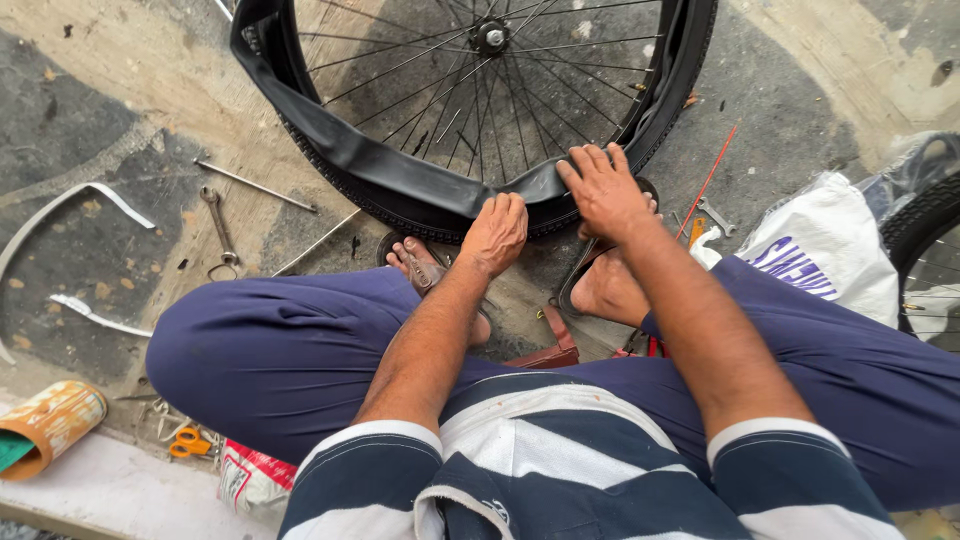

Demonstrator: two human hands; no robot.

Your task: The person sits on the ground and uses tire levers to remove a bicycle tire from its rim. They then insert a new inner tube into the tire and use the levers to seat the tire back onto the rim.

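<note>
A bicycle wheel with a black tyre lies on the ground in front of me, its spokes and hub showing. A black inner tube hangs loose over the rim on the near left. My left hand is curled on the near edge of the tyre, gripping it. My right hand presses down on the tyre and tube just to the right, fingers spread. My sandalled feet rest under the wheel's near edge.
A spanner and a thin metal rod lie on the concrete at left, by a white curved strip. A white plastic bag and another tyre sit at right. Orange scissors and a rusty can lie lower left.
</note>
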